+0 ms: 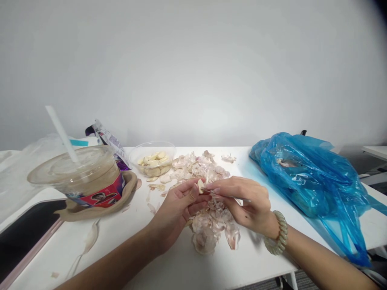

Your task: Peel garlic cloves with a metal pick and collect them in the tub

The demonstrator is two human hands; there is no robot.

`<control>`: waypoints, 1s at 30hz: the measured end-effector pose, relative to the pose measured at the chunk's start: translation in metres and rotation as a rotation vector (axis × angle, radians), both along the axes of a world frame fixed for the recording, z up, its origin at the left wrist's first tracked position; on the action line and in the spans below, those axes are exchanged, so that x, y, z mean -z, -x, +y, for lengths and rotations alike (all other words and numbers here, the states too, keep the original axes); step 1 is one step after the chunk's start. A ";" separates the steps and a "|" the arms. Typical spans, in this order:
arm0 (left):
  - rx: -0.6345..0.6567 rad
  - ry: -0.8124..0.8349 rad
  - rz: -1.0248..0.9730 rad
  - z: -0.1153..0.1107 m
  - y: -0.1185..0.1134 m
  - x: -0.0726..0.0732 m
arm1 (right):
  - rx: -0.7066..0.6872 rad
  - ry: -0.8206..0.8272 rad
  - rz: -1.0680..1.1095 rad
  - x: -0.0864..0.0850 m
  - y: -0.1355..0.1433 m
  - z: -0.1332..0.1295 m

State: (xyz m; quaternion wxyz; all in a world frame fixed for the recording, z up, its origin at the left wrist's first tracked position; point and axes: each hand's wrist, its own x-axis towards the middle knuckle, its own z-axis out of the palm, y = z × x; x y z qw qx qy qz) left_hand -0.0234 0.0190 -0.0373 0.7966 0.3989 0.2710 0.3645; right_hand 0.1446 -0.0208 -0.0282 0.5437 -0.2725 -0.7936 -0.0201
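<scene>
Between the thumb and fingers of my left hand (173,211) is a peeled garlic clove (200,185). My right hand (249,199), with a beaded bracelet (279,233) at the wrist, grips a slim metal tool that looks like tweezers (246,200). Its tip is at the clove's right side, partly covered by my fingers. Below and behind both hands spreads a heap of papery garlic skins (208,229). A clear plastic bowl (169,151) of peeled cloves (155,159) stands past my left hand.
At left, a lidded drink cup (99,177) with a straw sits in a cardboard holder (130,189), beside a dark-screened device (30,225). A purple-white packet (111,141) lies behind. A blue plastic bag (302,177) fills the right side of the white table (169,266).
</scene>
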 end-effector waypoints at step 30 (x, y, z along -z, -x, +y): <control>0.035 0.008 0.039 0.000 0.000 0.005 | 0.078 -0.130 0.077 0.000 -0.004 -0.001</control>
